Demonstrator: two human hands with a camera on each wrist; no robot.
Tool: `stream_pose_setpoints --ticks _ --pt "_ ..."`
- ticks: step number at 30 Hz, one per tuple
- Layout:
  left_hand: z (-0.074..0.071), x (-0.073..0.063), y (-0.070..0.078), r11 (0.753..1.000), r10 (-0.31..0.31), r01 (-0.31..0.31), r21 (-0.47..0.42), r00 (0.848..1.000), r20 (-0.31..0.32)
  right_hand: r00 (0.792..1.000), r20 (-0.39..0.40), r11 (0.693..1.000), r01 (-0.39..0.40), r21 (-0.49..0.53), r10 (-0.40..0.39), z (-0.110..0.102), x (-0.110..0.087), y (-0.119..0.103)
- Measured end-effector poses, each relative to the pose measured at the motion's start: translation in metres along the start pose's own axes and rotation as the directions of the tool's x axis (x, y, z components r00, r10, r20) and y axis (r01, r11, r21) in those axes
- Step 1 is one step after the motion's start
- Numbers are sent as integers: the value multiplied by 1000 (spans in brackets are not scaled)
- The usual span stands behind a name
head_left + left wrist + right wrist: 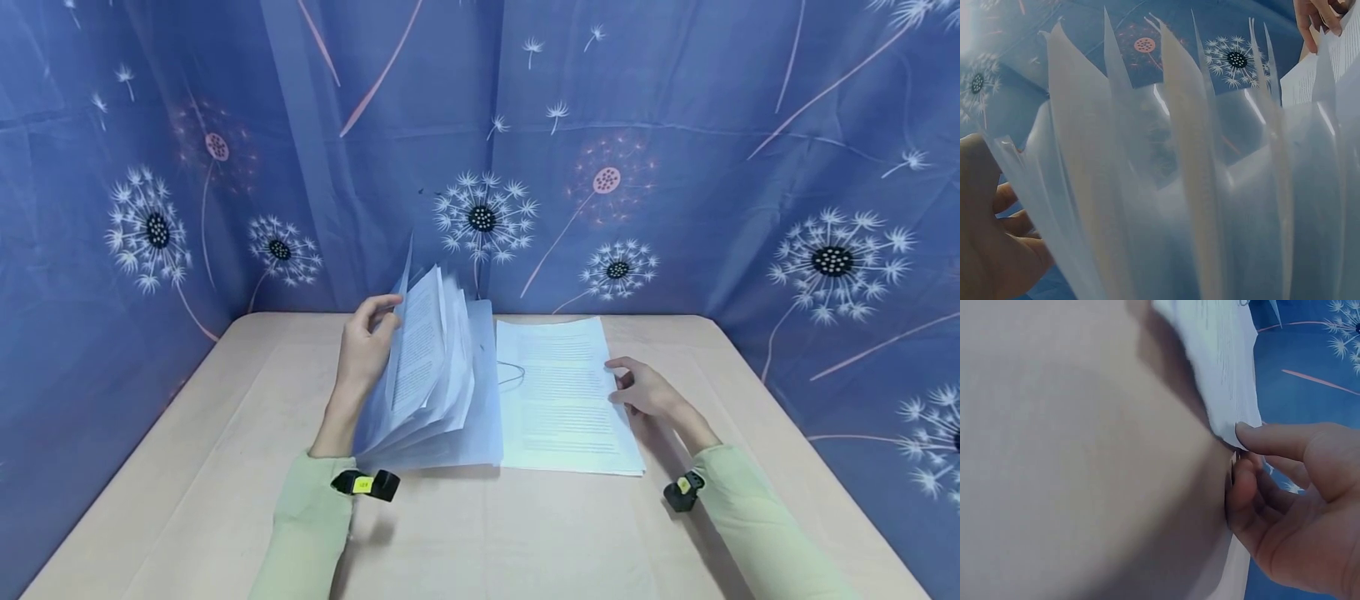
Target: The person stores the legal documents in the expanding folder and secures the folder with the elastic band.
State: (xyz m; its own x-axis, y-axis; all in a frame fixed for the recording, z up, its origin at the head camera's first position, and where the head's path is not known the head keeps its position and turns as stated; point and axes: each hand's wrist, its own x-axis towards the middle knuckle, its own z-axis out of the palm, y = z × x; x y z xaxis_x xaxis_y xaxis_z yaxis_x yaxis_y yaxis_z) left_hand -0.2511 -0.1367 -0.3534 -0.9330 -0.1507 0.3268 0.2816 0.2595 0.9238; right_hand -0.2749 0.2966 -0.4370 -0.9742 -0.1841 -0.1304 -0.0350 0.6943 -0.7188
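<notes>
A bluish translucent pocket folder (485, 417) stands partly open left of the table's middle, its pockets fanned out with printed sheets inside. My left hand (363, 350) holds its raised left side by the outer edge. In the left wrist view, the clear pockets (1241, 181) spread apart with pale papers between them, and several fingers (1019, 222) show at the outer side. Right of the folder lies a stack of printed paper (562, 400). My right hand (648, 392) pinches its right edge; in the right wrist view the thumb lies on top of the paper (1225, 375), other fingers curled beneath.
A beige cloth covers the table (487, 542). Blue dandelion-patterned curtains (390, 167) hang along the back and both sides. A thin dark loop (512, 375) shows at the paper's left side; what it is, I cannot tell. Each wrist carries a small black camera (386, 485).
</notes>
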Motion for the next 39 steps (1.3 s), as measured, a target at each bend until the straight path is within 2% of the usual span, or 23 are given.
stream_pose_setpoints --ticks 5,13,17,26,31,39 --pt "-1 0 0 1000 3 -3 5 1000 -5 999 -28 999 43 13 -43 -1 -2 1" --pt "0 1 1 1000 6 -6 -1 1000 -3 998 -38 993 52 104 -48 -6 -5 2" --pt "1 0 2 1000 10 -10 6 1000 -1 996 -65 992 65 111 -58 -10 -5 4" --pt "0 -1 3 1000 2 -2 3 1000 -1 993 -89 976 98 195 -82 -26 -10 8" --pt "0 -1 4 1000 3 -3 1 1000 -2 992 -100 975 96 201 -77 -37 -15 8" --pt "0 -1 4 1000 -2 2 -4 1000 -4 992 -93 952 108 285 -85 -51 -22 11"
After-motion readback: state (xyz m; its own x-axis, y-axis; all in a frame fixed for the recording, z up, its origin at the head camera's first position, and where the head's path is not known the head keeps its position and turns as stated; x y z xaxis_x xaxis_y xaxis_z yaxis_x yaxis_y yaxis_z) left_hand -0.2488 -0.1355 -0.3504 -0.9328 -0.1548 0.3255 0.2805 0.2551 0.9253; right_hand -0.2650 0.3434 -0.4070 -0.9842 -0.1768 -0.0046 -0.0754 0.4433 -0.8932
